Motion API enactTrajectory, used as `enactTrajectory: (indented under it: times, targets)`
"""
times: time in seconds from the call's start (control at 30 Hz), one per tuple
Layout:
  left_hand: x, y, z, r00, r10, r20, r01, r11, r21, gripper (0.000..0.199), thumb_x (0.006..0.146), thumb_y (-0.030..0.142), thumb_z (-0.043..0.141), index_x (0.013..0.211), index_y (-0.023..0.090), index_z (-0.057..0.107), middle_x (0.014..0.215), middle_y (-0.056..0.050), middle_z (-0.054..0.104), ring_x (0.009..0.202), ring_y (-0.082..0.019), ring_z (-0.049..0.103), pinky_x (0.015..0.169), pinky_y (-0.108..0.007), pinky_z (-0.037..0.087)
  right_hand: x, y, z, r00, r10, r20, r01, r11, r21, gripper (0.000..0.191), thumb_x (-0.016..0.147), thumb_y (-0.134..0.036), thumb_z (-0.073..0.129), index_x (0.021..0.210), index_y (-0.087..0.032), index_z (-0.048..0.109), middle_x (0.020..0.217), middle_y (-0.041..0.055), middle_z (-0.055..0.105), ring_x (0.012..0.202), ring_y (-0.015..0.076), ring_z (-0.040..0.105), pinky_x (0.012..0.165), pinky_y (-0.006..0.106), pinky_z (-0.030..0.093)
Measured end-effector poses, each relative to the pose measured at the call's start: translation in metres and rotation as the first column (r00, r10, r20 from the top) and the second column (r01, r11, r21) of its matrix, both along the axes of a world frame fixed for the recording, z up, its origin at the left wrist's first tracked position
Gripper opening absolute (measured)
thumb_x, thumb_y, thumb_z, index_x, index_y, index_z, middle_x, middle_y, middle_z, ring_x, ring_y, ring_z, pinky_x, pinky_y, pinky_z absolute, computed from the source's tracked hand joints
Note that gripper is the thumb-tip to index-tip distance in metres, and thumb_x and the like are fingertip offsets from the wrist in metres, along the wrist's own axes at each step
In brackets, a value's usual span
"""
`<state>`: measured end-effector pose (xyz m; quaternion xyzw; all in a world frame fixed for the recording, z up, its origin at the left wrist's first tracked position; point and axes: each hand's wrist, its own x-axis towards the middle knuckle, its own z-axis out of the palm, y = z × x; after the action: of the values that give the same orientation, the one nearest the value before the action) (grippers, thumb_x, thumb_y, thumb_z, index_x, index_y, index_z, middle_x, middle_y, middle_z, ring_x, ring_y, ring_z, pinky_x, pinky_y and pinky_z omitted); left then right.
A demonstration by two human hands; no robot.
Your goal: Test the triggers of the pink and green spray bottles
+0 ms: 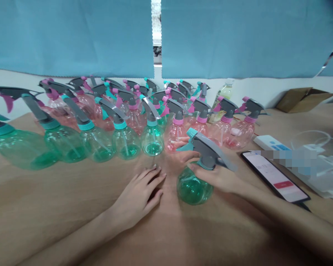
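The right hand is aptly clasping a likely slick green spray bottle by its neck, the left hand lying spread.

Indoor room, possibly a home or small office; which one is unclear. A wooden table stands by a white wall below blue curtains. Rows of spray bottles share it with a phone and a cardboard box.
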<state>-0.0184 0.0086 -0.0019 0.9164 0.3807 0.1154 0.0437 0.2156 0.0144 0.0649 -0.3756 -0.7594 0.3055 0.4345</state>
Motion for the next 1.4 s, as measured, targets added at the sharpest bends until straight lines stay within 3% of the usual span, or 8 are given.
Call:
enactTrajectory:
  times: [0.53,0.8,0.93,1.17,1.4]
  targets:
    - [0.000,-0.001,-0.001,1.000,0.002,-0.020,-0.002,1.000,-0.001,0.040,0.097,0.031,0.042,0.134,0.017,0.048,0.139,-0.010,0.047,0.129,-0.026,0.040,0.104,-0.045,0.034,0.000,0.000,0.001,0.999,0.017,-0.028,-0.017,1.000,-0.008,0.041,0.070,-0.015,0.047,0.108,-0.026,0.057,0.097,0.0017,0.067,0.079,0.0166,0.064,0.073,0.031,0.055]
    - [0.000,0.000,-0.002,1.000,0.001,-0.018,-0.001,1.000,0.019,0.039,0.097,0.031,0.042,0.134,0.019,0.047,0.139,-0.008,0.048,0.128,-0.026,0.041,0.104,-0.045,0.035,0.003,0.001,-0.002,0.990,0.065,-0.127,-0.072,0.996,-0.046,0.024,0.066,-0.008,0.048,0.083,-0.024,0.054,0.097,-0.0006,0.063,0.072,0.0119,0.062,0.068,0.026,0.054]
    - [0.000,-0.001,-0.002,1.000,0.004,-0.014,-0.003,1.000,0.019,0.039,0.096,0.031,0.043,0.133,0.018,0.048,0.139,-0.009,0.048,0.127,-0.026,0.042,0.103,-0.046,0.035,0.002,0.000,0.000,0.988,0.047,-0.148,-0.059,0.996,-0.074,0.026,0.064,-0.011,0.049,0.086,-0.025,0.050,0.090,-0.0012,0.062,0.068,0.0129,0.061,0.066,0.028,0.055]
    - [0.000,0.000,-0.002,1.000,0.002,-0.014,-0.001,1.000,0.021,0.039,0.096,0.032,0.043,0.133,0.019,0.048,0.139,-0.009,0.048,0.127,-0.026,0.041,0.103,-0.045,0.036,-0.001,-0.001,0.006,0.991,0.029,-0.131,-0.039,0.996,-0.074,0.024,0.064,-0.016,0.050,0.086,-0.027,0.046,0.097,0.0012,0.063,0.073,0.0160,0.064,0.069,0.032,0.056]
    - [0.000,0.001,-0.002,1.000,-0.007,-0.008,0.007,0.999,0.032,0.039,0.097,0.033,0.042,0.133,0.020,0.048,0.138,-0.008,0.049,0.127,-0.026,0.042,0.103,-0.045,0.035,0.000,-0.003,0.009,0.999,-0.009,-0.053,0.008,1.000,-0.013,0.009,0.066,-0.016,0.050,0.070,-0.024,0.047,0.085,0.0011,0.062,0.079,0.0171,0.064,0.068,0.031,0.057]
